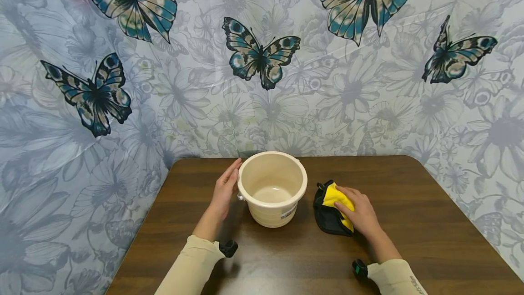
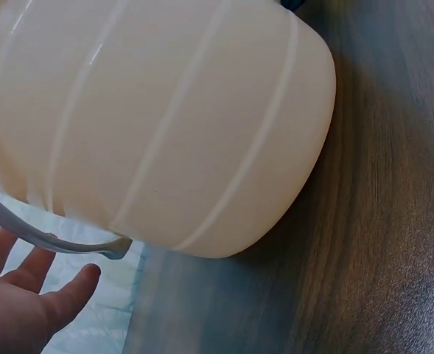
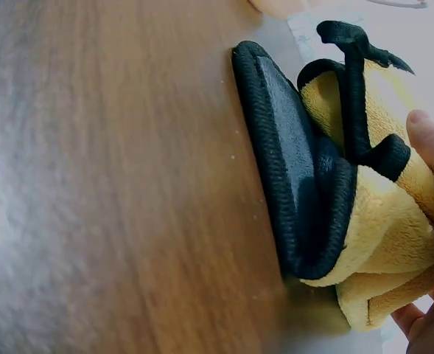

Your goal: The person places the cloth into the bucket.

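A cream plastic bucket [image 1: 268, 216] stands upright on the table, its inside bare. My left hand [image 1: 224, 193] is at the bucket's left side, fingers extended along it near the rim. In the left wrist view, those fingers are spread by the bucket's curved handle [image 2: 62, 245], thumb apart from it. To the right of the bucket lies a crumpled yellow cloth [image 1: 336, 198] with a black back and black edging. My right hand [image 1: 361, 211] grips its right side, and the right wrist view shows the thumb on one face of the fabric [image 3: 393, 228] and fingertips below.
The brown wooden table [image 1: 409, 231] has rounded far corners. Behind it hangs a pale floral backdrop [image 1: 184, 104] with printed butterflies. Dark wrist cameras sit at both cuffs, and a small label [image 1: 289, 211] shows on the bucket's lower front.
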Motion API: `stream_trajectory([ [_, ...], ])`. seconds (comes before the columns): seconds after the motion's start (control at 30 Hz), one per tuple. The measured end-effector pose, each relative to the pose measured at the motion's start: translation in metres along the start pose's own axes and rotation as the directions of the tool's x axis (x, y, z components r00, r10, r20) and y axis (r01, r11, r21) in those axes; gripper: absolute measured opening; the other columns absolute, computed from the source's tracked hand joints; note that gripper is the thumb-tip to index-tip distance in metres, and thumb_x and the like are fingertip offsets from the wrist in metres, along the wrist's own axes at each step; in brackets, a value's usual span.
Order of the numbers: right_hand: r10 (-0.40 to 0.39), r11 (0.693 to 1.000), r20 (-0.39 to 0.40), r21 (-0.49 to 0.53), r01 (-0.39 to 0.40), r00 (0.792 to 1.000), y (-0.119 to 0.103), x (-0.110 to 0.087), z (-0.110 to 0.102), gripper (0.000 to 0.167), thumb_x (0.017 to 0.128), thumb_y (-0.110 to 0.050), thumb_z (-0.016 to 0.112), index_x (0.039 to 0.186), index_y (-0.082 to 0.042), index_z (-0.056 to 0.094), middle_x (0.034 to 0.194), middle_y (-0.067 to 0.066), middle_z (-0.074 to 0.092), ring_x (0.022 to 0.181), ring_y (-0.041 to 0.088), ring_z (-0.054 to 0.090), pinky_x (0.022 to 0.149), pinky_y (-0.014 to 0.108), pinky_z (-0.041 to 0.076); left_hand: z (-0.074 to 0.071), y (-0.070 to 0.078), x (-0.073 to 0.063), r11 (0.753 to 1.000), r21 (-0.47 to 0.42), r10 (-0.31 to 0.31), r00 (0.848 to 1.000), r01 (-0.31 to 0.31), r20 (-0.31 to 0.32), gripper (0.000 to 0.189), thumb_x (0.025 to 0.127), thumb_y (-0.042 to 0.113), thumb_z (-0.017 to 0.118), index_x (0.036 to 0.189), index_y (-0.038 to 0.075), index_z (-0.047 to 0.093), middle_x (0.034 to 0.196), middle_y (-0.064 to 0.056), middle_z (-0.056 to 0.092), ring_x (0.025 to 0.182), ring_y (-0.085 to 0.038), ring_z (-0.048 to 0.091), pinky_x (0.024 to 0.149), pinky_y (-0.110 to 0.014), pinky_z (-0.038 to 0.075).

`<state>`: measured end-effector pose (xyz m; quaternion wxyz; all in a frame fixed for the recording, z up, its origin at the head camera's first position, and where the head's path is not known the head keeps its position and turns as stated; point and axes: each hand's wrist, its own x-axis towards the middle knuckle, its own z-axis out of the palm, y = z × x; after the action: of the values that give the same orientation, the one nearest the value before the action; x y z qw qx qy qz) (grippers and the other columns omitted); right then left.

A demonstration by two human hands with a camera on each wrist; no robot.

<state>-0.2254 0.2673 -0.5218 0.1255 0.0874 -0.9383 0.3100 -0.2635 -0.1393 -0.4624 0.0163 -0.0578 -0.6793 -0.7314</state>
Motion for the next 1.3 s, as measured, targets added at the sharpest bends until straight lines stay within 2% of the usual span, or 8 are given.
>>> stream_trajectory([
  [0.13, 0.012, 1.0, 0.002, 0.006, -0.012, 1.0, 0.0, 0.001, 0.001, 0.05, 0.097, -0.037, 0.065, 0.141, -0.015, 0.058, 0.141, 0.022, 0.055, 0.12, 0.043, 0.05, 0.098, 0.064, 0.041, 0.001, -0.002, 0.0, 1.0, 0.009, -0.014, 1.0, 0.014, -0.01, 0.047, 0.105, 0.037, 0.05, 0.15, 0.022, 0.048, 0.158, 0.0, 0.044, 0.141, -0.022, 0.045, 0.097, -0.025, 0.046],
  [0.4, 0.03, 0.999, 0.005, -0.012, -0.03, 1.0, -0.002, 0.0, 0.003, 0.049, 0.096, -0.035, 0.066, 0.139, -0.012, 0.059, 0.139, 0.021, 0.057, 0.12, 0.043, 0.051, 0.098, 0.063, 0.041, 0.004, -0.004, 0.001, 1.0, -0.015, -0.028, 0.999, 0.028, -0.022, 0.045, 0.105, 0.033, 0.051, 0.148, 0.021, 0.051, 0.156, 0.0, 0.047, 0.139, -0.021, 0.046, 0.104, -0.032, 0.043],
  [0.6, 0.029, 0.999, -0.009, -0.035, -0.029, 1.0, -0.001, -0.001, 0.005, 0.046, 0.095, -0.032, 0.068, 0.135, -0.009, 0.062, 0.137, 0.021, 0.059, 0.116, 0.042, 0.052, 0.095, 0.062, 0.043, 0.005, -0.006, 0.001, 1.0, -0.006, -0.03, 0.999, 0.03, -0.039, 0.044, 0.105, 0.035, 0.051, 0.148, 0.024, 0.051, 0.156, 0.001, 0.047, 0.139, -0.022, 0.045, 0.101, -0.031, 0.042],
  [0.83, 0.029, 0.998, -0.032, -0.061, -0.031, 0.999, -0.001, -0.003, 0.008, 0.041, 0.094, -0.03, 0.069, 0.129, -0.008, 0.065, 0.13, 0.021, 0.064, 0.113, 0.042, 0.054, 0.094, 0.062, 0.043, 0.007, -0.007, -0.001, 1.0, -0.001, -0.028, 0.998, 0.028, -0.054, 0.044, 0.104, 0.037, 0.051, 0.147, 0.026, 0.052, 0.154, 0.003, 0.048, 0.138, -0.02, 0.046, 0.104, -0.035, 0.043],
  [1.13, 0.039, 0.997, -0.063, -0.059, -0.042, 0.997, -0.002, -0.004, 0.01, 0.039, 0.094, -0.028, 0.07, 0.126, -0.006, 0.068, 0.125, 0.019, 0.067, 0.11, 0.04, 0.055, 0.092, 0.058, 0.045, 0.008, -0.008, 0.0, 1.0, 0.0, -0.017, 0.998, 0.018, -0.068, 0.043, 0.104, 0.036, 0.052, 0.146, 0.026, 0.054, 0.153, 0.0, 0.049, 0.132, -0.02, 0.05, 0.094, -0.027, 0.047],
  [1.3, 0.058, 0.996, -0.066, -0.061, -0.062, 0.996, -0.002, -0.004, 0.011, 0.038, 0.094, -0.028, 0.07, 0.124, -0.005, 0.068, 0.124, 0.019, 0.067, 0.107, 0.037, 0.055, 0.09, 0.056, 0.046, 0.01, -0.008, -0.001, 1.0, 0.011, -0.02, 0.997, 0.021, -0.077, 0.041, 0.103, 0.037, 0.053, 0.144, 0.03, 0.055, 0.152, 0.004, 0.051, 0.135, -0.02, 0.049, 0.099, -0.031, 0.046],
])
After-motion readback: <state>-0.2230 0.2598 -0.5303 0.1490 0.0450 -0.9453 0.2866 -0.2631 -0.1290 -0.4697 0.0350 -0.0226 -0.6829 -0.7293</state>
